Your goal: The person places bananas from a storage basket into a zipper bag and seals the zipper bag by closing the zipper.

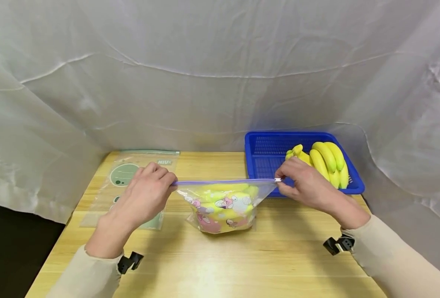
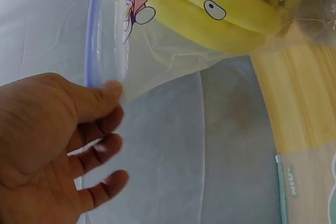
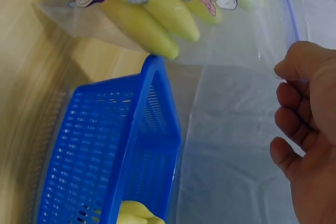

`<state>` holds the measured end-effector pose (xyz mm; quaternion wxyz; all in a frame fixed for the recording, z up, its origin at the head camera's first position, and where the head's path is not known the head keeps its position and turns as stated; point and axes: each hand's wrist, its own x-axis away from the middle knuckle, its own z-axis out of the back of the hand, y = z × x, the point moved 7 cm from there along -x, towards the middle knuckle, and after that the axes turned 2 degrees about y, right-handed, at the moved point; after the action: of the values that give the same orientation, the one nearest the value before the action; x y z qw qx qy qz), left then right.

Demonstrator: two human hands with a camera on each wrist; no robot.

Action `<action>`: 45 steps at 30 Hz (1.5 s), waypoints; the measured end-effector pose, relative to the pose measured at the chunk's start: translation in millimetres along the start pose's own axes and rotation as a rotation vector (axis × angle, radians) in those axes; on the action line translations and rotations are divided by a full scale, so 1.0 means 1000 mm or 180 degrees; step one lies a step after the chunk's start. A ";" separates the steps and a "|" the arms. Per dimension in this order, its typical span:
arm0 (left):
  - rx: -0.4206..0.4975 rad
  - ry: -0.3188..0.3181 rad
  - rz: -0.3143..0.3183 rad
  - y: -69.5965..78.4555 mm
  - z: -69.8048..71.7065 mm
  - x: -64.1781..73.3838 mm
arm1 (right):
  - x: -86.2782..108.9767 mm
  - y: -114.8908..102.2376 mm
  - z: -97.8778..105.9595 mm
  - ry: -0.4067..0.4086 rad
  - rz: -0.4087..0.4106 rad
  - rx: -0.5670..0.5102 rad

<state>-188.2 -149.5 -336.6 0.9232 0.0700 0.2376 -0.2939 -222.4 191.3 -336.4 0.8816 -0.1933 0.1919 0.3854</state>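
A clear zip bag (image 1: 223,207) with pink and purple cartoon prints hangs upright over the table, stretched between both hands. Yellow bananas (image 2: 210,24) fill its lower part. The left hand (image 1: 145,194) pinches one top corner by the purple zip edge, between thumb and index finger; its other fingers are loosely bent in the left wrist view. At the opposite corner, beside the white slider (image 1: 278,180), the right hand (image 1: 305,182) pinches the bag with thumb and forefinger. The zip line between them looks straight and taut.
A blue plastic basket (image 1: 259,163) stands at the back right, holding yellow bananas (image 1: 328,161). Another flat clear bag (image 1: 108,203) with a green zip edge lies on the wooden table (image 1: 279,265) at left. Pale fabric (image 1: 205,103) surrounds the back and sides.
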 end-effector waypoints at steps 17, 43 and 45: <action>-0.0019 -0.0334 0.0262 0.014 0.003 -0.023 | -0.004 0.007 -0.008 -0.0368 -0.0500 -0.0207; 0.0140 -0.0559 -0.0324 0.147 -0.053 -0.136 | -0.015 0.004 -0.006 -0.0393 -0.0554 -0.0210; 0.0141 -0.0484 -0.0329 0.147 -0.053 -0.137 | -0.014 0.005 -0.006 -0.0406 -0.0594 -0.0230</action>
<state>-222.1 54.8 -319.2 0.9204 0.0556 0.1635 -0.3507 -236.0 182.6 -335.3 0.9165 -0.2171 0.1025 0.3199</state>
